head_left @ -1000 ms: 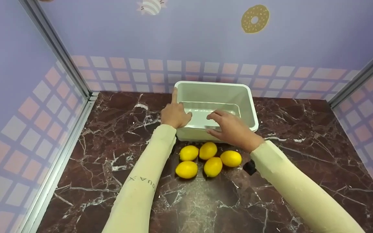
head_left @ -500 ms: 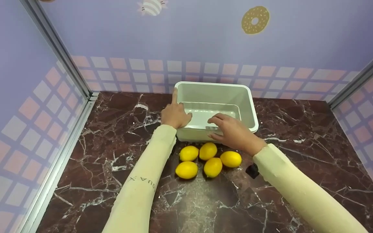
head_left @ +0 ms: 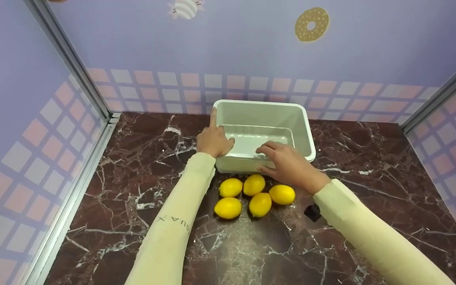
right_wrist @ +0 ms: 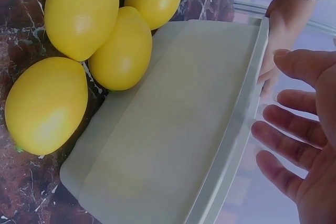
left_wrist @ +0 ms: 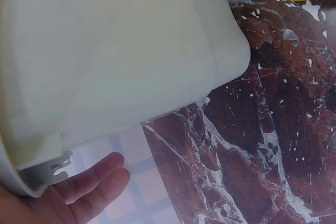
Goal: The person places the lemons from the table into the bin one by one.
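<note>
In the head view a pale grey-green plastic bin (head_left: 263, 113) stands upright against the back wall, with nothing visible inside. My left hand (head_left: 213, 140) rests over its left rim, one finger extended along the edge and the thumb over the inside. Two nearly straight fingers (left_wrist: 100, 192) show outside the rim in the left wrist view. My right hand (head_left: 291, 164) hovers by the front rim, holding nothing. Its fingers are spread and slightly bent, apart from the bin in the right wrist view. Several yellow lemons (head_left: 260, 204) lie clustered before the bin.
The dark red marbled tabletop (head_left: 133, 221) spreads around the bin. Purple wall panels (head_left: 244, 47) with a pink and white checked band enclose the back and sides. Metal strips (head_left: 67, 51) line the corners. A black wrist device (head_left: 312, 213) shows below my right sleeve.
My right hand has drawn back slightly, down and to the right over the bin's front rim. The left hand, bin and lemons have stayed in place.
</note>
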A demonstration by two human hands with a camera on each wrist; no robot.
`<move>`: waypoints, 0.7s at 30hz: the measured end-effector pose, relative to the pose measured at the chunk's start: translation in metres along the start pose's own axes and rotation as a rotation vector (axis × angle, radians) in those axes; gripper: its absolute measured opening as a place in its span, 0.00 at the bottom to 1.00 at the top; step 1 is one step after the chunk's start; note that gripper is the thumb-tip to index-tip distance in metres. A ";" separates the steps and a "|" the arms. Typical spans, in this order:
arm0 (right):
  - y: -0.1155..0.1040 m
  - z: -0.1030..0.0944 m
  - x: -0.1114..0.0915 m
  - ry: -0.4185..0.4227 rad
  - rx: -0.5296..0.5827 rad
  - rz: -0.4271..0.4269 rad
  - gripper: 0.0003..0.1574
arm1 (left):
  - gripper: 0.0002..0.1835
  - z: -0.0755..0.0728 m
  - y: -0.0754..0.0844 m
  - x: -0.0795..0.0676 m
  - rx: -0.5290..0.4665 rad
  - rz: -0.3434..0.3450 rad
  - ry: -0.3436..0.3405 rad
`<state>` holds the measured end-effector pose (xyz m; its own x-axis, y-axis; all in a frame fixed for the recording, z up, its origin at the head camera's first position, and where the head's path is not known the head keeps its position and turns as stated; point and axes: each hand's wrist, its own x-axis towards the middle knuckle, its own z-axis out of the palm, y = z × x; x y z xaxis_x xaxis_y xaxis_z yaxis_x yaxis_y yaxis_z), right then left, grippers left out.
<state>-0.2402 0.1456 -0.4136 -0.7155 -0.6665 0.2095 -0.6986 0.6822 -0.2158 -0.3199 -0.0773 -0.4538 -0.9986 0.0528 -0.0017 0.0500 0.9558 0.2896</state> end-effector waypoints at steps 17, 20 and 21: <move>-0.005 0.001 -0.015 -0.034 -0.058 -0.050 0.23 | 0.31 0.002 -0.001 0.001 0.000 -0.008 -0.009; -0.005 0.000 -0.018 -0.032 -0.050 -0.043 0.23 | 0.30 0.002 0.000 0.002 0.000 -0.008 -0.009; -0.005 0.000 -0.019 -0.032 -0.046 -0.042 0.23 | 0.30 0.002 0.000 0.002 0.000 -0.007 -0.009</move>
<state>-0.2233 0.1551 -0.4169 -0.6858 -0.7035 0.1867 -0.7277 0.6662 -0.1630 -0.3217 -0.0767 -0.4558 -0.9987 0.0486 -0.0125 0.0429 0.9563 0.2894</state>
